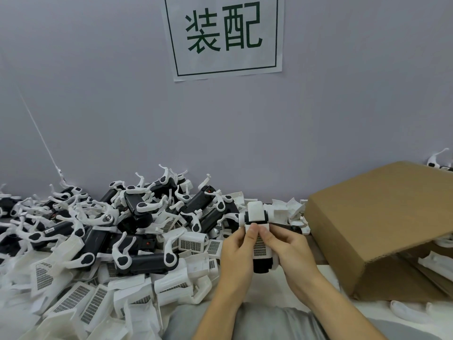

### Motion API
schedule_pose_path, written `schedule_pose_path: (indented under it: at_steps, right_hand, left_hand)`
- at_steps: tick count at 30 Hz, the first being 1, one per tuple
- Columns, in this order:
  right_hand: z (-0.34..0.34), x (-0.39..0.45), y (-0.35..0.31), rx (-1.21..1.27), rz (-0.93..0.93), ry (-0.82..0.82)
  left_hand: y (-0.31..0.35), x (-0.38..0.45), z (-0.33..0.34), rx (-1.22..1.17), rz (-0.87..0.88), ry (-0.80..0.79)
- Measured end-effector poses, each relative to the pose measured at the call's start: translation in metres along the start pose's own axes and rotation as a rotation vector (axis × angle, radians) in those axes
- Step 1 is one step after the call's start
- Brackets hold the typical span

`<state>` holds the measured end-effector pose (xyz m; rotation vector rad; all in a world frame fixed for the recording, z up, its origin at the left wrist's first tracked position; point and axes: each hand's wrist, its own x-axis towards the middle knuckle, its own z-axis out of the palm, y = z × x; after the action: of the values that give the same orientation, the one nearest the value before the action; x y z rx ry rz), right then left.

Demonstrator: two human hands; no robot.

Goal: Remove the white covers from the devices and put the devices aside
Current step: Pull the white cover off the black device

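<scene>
While both hands, left (239, 244) and right (284, 244), grip the device (257, 235) near centre, thumbs on its white cover (259, 244), a hard pull could snap the cover or fling the device into the left pile (117, 229).

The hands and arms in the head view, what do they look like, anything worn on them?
Both are bare. The left hand and the right hand wear no gloves, and no rings, watch or bands show. Both forearms are uncovered right down to the bottom edge of the picture, with no sleeve in sight. The thumbnails are short and unpainted. No markings show on either arm.
</scene>
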<state>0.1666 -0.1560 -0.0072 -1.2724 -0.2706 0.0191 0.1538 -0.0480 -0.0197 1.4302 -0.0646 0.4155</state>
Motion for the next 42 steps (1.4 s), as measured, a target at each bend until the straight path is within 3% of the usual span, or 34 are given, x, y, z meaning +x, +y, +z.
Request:
schedule_pose_path:
  at_steps: [8,13,18,21,26,29,31,35,38,42]
  right_hand:
    - [-0.001,0.000,-0.002,-0.055,-0.008,0.040]
    - [-0.006,0.004,0.000,-0.043,-0.004,0.158]
    - [-0.008,0.002,0.004,-0.057,0.002,-0.007]
    - [-0.007,0.004,0.008,-0.248,-0.099,-0.013]
    - [-0.007,0.006,0.009,-0.216,-0.111,0.013]
    - [-0.006,0.006,0.015,-0.439,-0.191,0.132]
    - [-0.003,0.005,0.015,-0.654,-0.297,0.089]
    - [-0.004,0.006,0.018,-0.881,-0.342,0.034]
    - [-0.011,0.008,0.014,-0.737,-0.312,0.172]
    - [-0.031,0.014,0.004,-0.418,-0.210,0.303]
  left_hand:
    - [0.001,-0.001,0.002,0.052,-0.002,0.049]
    - [0.004,-0.001,0.004,-0.051,-0.081,-0.075]
    - [0.002,0.000,0.002,0.051,-0.077,0.018]
    - [0.005,-0.002,0.000,0.104,-0.060,0.036]
    - [0.007,-0.002,0.000,0.077,-0.047,0.050]
    - [0.004,0.000,-0.003,0.026,-0.099,0.114]
    - [0.004,0.003,-0.002,-0.056,-0.162,0.130]
    - [0.009,0.007,-0.001,-0.389,-0.323,-0.038]
    - [0.008,0.007,-0.002,-0.235,-0.275,0.033]
    - [0.004,0.007,-0.008,0.091,-0.058,0.240]
